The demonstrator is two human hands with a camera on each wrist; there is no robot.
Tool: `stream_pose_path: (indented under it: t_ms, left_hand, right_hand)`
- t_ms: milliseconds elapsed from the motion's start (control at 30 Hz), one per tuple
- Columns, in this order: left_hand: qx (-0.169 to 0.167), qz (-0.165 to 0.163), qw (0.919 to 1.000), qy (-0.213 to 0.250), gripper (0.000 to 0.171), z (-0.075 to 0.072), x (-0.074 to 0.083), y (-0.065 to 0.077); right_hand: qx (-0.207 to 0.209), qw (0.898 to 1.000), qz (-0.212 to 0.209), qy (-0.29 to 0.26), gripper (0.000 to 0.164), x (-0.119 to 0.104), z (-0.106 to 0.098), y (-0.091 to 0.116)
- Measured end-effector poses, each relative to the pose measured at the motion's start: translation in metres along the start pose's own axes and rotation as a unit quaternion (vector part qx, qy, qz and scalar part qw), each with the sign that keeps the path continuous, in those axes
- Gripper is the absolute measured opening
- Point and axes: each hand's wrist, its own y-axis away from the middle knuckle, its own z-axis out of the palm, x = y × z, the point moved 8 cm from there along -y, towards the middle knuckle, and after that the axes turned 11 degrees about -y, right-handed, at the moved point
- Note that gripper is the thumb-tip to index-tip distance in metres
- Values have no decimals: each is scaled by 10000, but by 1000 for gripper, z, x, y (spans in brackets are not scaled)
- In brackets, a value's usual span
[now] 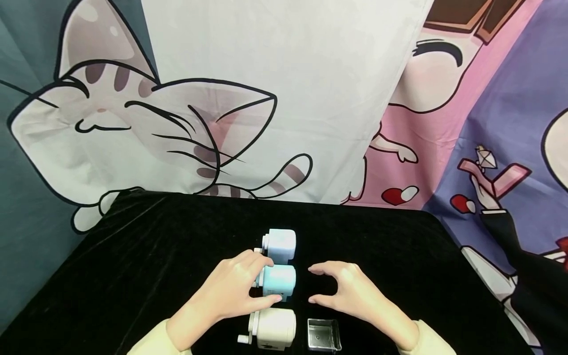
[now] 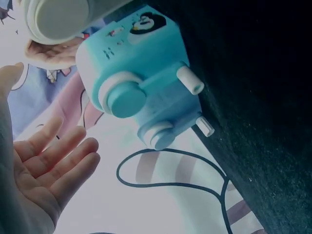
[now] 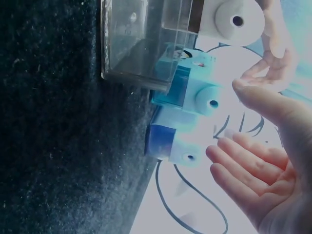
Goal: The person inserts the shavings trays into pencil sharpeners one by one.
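Three crank pencil sharpeners stand in a row in the head view: a pale blue one (image 1: 282, 243) at the back, a teal one (image 1: 280, 281) in the middle and a cream one (image 1: 278, 327) in front. My left hand (image 1: 232, 286) is beside the teal sharpener, thumb and fingers spread at its crank side. In the left wrist view, a gap shows between that hand (image 2: 53, 175) and the teal body (image 2: 131, 58). To the right of the row, my right hand (image 1: 355, 291) holds nothing, its thumb and fingers parted toward the teal sharpener's pencil-hole end (image 3: 210, 101).
A clear plastic drawer (image 1: 323, 336) lies on the black cloth (image 1: 177, 236), right of the cream sharpener. White crank knobs (image 2: 191, 80) stick out on the row's left side. Behind the table hangs a cartoon-printed curtain (image 1: 310, 74).
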Motion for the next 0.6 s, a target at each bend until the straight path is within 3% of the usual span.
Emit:
stream_pose_path:
  t_ms: [267, 600]
  left_hand:
    - [-29, 153, 9998, -151, 52, -3, 10, 3]
    - [-200, 320, 9991, 187, 49, -3, 23, 13]
  right_hand:
    - [-30, 10000, -14, 35, 46, -7, -6, 8]
    - [-43, 9999, -3, -103, 44, -12, -9, 19]
